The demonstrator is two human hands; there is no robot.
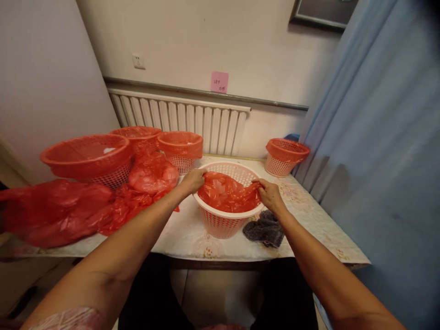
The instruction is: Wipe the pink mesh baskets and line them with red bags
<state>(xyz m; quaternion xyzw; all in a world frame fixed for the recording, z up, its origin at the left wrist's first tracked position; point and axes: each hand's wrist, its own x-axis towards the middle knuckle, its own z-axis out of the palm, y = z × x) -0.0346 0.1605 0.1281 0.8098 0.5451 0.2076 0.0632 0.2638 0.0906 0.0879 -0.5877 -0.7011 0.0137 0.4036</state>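
A red plastic bag (228,192) lies partly inside a pale pink perforated basket (220,222) at the middle of the table. My left hand (194,180) pinches the bag's edge at the basket's left rim. At the right rim, my right hand (270,192) grips the opposite edge of the same bag. Between both hands the bag's mouth is stretched, and its film sags down into the basket. Just below my right hand, a dark grey cloth (264,229) rests crumpled beside the basket.
Baskets lined with red bags stand at left, including a large one (89,158) and a smaller one (181,149). Loose red bags (65,211) spread over the table's left side. Another lined basket (285,156) is at back right, near a blue curtain (371,137). A radiator (185,119) lines the wall.
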